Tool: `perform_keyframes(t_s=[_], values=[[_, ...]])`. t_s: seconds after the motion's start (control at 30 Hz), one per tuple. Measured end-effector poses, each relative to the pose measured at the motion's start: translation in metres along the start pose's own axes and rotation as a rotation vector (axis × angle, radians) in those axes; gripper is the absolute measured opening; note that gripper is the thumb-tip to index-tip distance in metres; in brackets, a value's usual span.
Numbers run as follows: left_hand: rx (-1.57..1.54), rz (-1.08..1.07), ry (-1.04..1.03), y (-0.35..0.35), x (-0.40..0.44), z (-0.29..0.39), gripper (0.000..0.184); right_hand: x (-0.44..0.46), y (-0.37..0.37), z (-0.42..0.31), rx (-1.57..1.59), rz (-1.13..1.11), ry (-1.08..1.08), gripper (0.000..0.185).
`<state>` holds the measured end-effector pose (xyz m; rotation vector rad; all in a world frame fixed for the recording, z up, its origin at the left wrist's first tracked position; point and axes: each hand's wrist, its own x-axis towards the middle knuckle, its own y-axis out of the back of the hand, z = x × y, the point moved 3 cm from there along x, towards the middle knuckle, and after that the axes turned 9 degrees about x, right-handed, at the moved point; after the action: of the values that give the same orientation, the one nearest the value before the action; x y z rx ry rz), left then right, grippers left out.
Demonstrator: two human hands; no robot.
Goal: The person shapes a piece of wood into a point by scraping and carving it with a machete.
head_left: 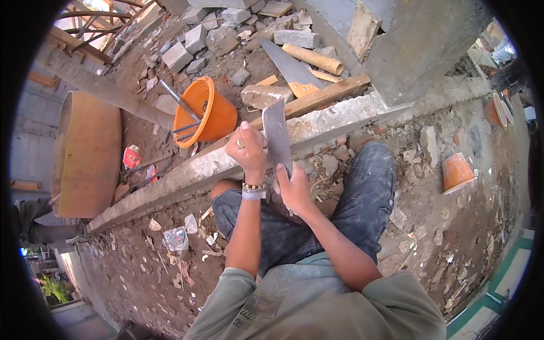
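Note:
My right hand (293,187) is wrapped round the lower part of a wide, flat metal blade (276,127), which points up and away from me. Just left of the blade, my left hand (248,148) is closed, its thumb raised; what it holds, if anything, is too small to name. Beaded bracelets are on the left wrist. Both hands are above my lap, near a concrete beam (212,162). Beyond the beam an orange bucket (218,116) lies tilted with metal tools in it.
A handsaw (283,65), a bamboo piece (314,58) and a wooden strip (334,93) lie beyond the beam among broken blocks (195,39). A large rusty drum (88,156) stands left. An orange pot (457,171) is at right. Rubble covers the ground.

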<state>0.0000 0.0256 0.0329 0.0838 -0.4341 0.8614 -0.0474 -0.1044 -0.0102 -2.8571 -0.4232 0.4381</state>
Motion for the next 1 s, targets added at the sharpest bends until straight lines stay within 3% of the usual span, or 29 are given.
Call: perform_keyframes(t_s=[0.13, 0.23, 0.3, 0.47, 0.57, 0.7, 0.83, 1.0], values=[[-0.020, 0.053, -0.002, 0.005, -0.002, -0.002, 0.048, 0.022, -0.002, -0.012, -0.009, -0.119, -0.003, 0.027], [-0.033, 0.090, -0.004, 0.008, 0.002, -0.005, 0.047, -0.011, 0.005, 0.011, -0.014, -0.069, -0.021, 0.026], [-0.061, 0.097, 0.012, 0.010, 0.007, -0.006, 0.047, -0.045, 0.008, 0.011, -0.060, -0.148, -0.020, 0.024], [-0.068, 0.019, -0.015, 0.007, 0.000, -0.003, 0.049, 0.006, -0.004, 0.011, -0.098, -0.014, 0.062, 0.026], [-0.063, 0.071, 0.011, 0.020, -0.011, -0.001, 0.050, 0.027, -0.008, -0.004, -0.110, -0.100, 0.106, 0.030], [-0.109, 0.084, 0.031, 0.013, 0.007, -0.008, 0.051, -0.047, -0.006, 0.001, 0.027, -0.092, 0.019, 0.028], [-0.099, 0.054, 0.028, 0.012, -0.007, -0.002, 0.050, 0.019, -0.006, 0.005, -0.104, -0.090, 0.041, 0.024], [-0.107, 0.067, 0.040, 0.015, 0.011, -0.006, 0.049, -0.039, -0.015, 0.011, 0.087, -0.046, -0.002, 0.022]])
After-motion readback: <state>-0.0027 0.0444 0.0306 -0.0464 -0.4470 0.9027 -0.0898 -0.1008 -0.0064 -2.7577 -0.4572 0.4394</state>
